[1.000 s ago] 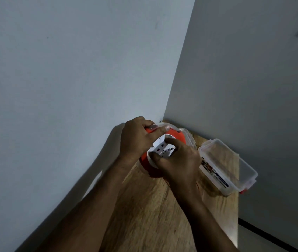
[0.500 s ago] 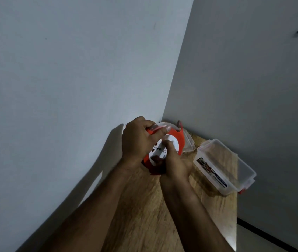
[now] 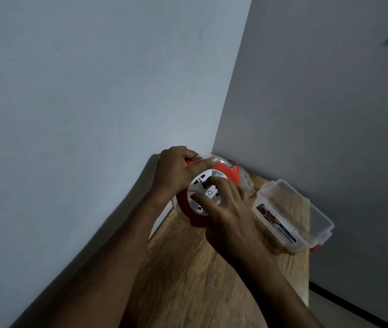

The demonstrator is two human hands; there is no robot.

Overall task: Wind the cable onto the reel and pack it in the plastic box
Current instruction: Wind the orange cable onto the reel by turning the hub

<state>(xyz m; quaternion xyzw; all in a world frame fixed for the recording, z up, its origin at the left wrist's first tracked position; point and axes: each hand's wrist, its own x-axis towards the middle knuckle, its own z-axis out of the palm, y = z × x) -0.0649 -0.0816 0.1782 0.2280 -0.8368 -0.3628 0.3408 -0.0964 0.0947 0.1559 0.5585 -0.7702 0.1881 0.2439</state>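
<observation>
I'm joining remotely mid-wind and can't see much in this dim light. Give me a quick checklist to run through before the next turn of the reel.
1. Reel held steady: ok. The left hand grips the orange reel at its top rim.
2. Winding hand in place: ok. The right hand lies over the white socket face, fingers spread.
3. Loose cable under control: cannot tell. Only a short orange cable loop shows behind the reel; the rest is hidden.
4. Plastic box ready: ok. The plastic box stands open and looks empty on the wooden table, right of the reel.
5. Lid at hand: cannot tell. A clear piece behind the reel is mostly hidden.
</observation>
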